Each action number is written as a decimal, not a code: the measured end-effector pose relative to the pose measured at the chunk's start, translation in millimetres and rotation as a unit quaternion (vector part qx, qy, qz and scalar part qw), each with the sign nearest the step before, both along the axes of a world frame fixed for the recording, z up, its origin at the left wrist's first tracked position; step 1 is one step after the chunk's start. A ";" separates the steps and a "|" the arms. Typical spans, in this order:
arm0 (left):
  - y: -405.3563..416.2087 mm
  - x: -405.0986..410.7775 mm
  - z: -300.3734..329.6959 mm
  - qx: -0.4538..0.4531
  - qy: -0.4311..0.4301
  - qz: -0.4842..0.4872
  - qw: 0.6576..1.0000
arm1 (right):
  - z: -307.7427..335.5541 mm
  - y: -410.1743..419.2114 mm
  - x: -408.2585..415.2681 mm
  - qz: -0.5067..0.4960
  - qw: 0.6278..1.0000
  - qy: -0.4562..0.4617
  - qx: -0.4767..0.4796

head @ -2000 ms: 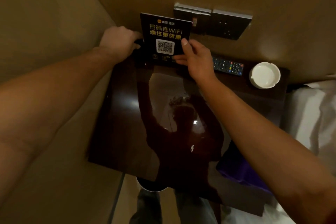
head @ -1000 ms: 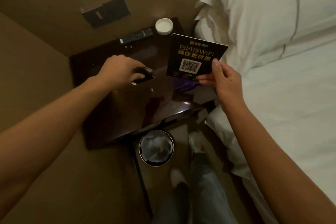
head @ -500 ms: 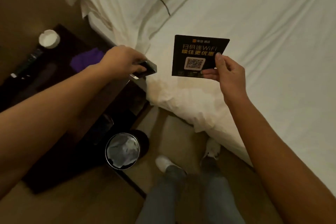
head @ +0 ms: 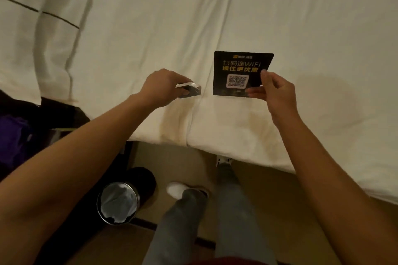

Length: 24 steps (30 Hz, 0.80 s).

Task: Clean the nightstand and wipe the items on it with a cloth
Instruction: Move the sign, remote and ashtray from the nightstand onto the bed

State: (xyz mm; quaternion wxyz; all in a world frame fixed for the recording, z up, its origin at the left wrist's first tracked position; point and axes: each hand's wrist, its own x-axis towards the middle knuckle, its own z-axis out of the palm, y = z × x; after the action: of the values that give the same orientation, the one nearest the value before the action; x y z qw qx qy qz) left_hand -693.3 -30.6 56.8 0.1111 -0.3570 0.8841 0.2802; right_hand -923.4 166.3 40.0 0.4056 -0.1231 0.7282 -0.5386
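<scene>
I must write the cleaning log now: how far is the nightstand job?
Done: two items are lifted off. In hand: the right hand pinches the black WiFi QR card and the left hand grips a small dark stand over the white bed sheet. Left: no wiping shows; the purple cloth lies untouched.

WiFi card [head: 239, 71] above white bed [head: 215, 17]

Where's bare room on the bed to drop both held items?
Free: white bed sheet beyond the black WiFi QR card pinched in the right hand, and sheet right of it. Also between the left hand, gripping a small dark stand, and the pillow. Crowded: floor by the round metal wastebasket and feet.
</scene>
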 end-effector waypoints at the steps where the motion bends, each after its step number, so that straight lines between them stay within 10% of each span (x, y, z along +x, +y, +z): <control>1: 5.4 -10.5 -4.6 -0.001 -0.005 -0.014 1.000 | -3.4 8.5 -6.6 -0.010 1.000 0.003 0.005; 24: 69.5 -117.2 -55.1 -0.099 -0.089 -0.219 0.967 | -56.8 93.6 -35.7 -0.057 0.996 -0.071 -0.014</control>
State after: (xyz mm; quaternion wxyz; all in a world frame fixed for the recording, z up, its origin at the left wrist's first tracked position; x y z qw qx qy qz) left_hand -810.5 38.9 1.7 0.2116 -0.1877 0.9507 0.1269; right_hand -959.1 259.9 -16.7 0.4234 -0.0481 0.6956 -0.5784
